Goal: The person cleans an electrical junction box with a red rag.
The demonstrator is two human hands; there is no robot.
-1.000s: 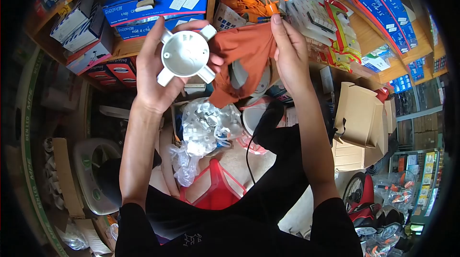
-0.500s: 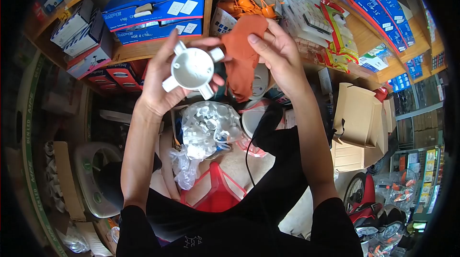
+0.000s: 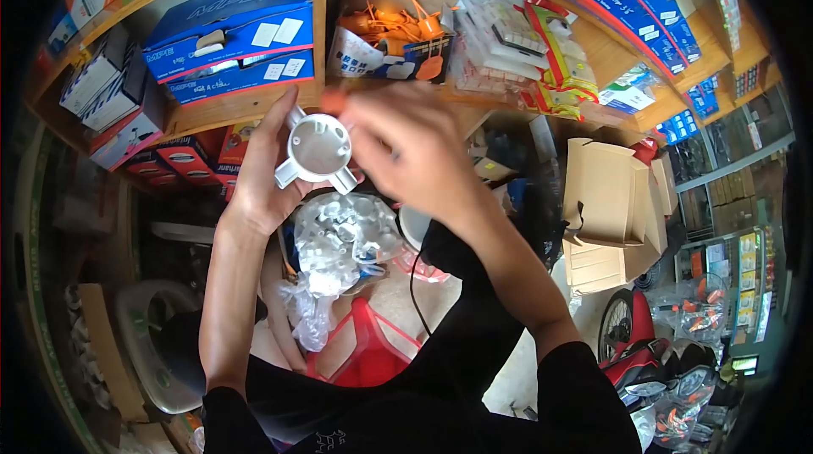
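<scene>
The right hand [image 3: 406, 153] has swung its orange cloth [image 3: 332, 101] onto the white junction box [image 3: 318, 149], light, stiff plastic, which the left hand [image 3: 262, 174] clasps by its rim.

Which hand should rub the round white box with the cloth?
The right hand, probably. It is up against the white box, and a bit of orange cloth shows at its fingers. The left hand is busy gripping the box.

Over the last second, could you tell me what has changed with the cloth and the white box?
The right hand brought the orange cloth across onto the white junction box; the cloth is now mostly hidden behind that hand. The left hand kept its grip on the box throughout.
</scene>
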